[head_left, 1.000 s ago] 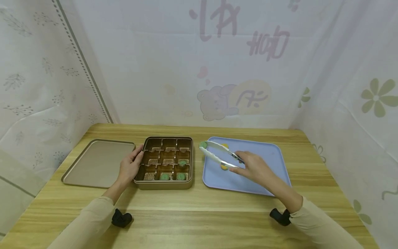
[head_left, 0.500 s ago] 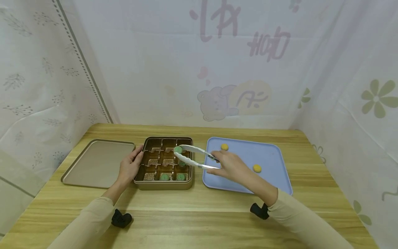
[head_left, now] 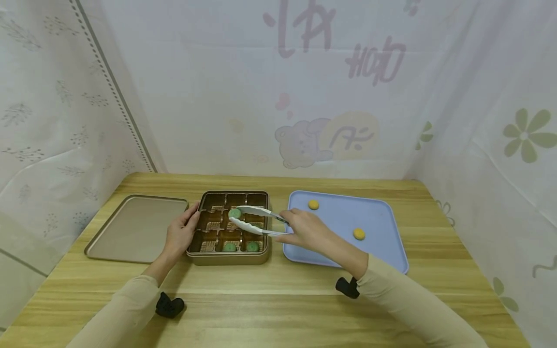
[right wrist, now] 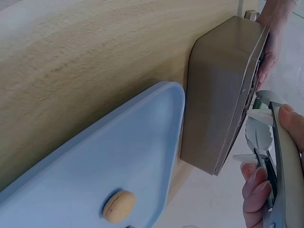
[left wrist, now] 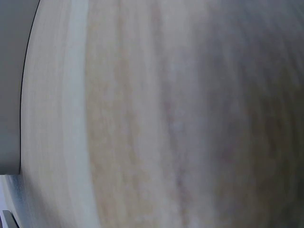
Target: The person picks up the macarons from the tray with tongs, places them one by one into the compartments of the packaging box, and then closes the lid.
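Note:
My right hand point(head_left: 304, 228) grips white-tipped tongs point(head_left: 252, 228), which pinch a green macaron point(head_left: 235, 213) above the middle of the brown box point(head_left: 230, 259). The box has a divided insert. Two green macarons point(head_left: 229, 247) lie in its front row, in the middle and right compartments. The tongs cover much of the right compartment in the middle row. My left hand point(head_left: 180, 236) rests against the box's left side, its fingers fairly straight along the rim. In the right wrist view the green macaron is mostly hidden behind the tong tips.
A blue tray point(head_left: 339, 256) right of the box holds two yellow macarons point(head_left: 359, 234), set apart. Left of the box lies a flat brown lid point(head_left: 135, 229). A patterned white curtain point(head_left: 209, 96) surrounds the wooden table point(head_left: 243, 309). The left wrist view shows mainly blurred wood.
My right hand has carried the tongs and green macaron left, from the blue tray's left edge to over the box's middle. My left hand has stayed at the box.

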Demonstrator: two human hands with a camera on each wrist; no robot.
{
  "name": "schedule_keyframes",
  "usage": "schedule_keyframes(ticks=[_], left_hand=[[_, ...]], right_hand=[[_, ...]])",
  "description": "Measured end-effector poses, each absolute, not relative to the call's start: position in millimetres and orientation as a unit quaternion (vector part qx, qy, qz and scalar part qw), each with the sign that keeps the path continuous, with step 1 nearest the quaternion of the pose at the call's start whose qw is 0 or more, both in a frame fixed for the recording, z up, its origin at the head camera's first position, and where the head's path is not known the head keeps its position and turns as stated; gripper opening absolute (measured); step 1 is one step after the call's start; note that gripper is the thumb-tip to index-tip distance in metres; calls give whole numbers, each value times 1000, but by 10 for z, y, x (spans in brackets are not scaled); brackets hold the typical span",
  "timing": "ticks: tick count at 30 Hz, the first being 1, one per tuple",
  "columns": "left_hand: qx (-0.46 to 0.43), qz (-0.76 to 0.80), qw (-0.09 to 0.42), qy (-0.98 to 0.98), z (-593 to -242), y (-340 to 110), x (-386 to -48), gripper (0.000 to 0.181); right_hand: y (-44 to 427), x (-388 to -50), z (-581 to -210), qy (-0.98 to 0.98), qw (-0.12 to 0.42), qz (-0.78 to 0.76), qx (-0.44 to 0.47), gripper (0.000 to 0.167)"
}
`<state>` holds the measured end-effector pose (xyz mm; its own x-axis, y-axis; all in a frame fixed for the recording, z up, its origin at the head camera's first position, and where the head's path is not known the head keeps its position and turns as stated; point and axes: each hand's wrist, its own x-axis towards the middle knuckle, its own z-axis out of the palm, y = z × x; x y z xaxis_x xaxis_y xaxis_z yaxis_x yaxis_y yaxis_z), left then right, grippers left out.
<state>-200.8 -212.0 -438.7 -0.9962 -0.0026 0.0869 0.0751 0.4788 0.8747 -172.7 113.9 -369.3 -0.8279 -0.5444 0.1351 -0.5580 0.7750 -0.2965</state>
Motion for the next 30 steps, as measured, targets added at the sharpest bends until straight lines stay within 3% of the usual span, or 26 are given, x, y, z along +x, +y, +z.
schedule_keyframes(ticks=[30], left_hand=[[-18, -507, 48, -860, -4404, -2119, -2029, 50]], right_hand=[[884, -1828, -3608, -945, -48, 142, 289, 60]])
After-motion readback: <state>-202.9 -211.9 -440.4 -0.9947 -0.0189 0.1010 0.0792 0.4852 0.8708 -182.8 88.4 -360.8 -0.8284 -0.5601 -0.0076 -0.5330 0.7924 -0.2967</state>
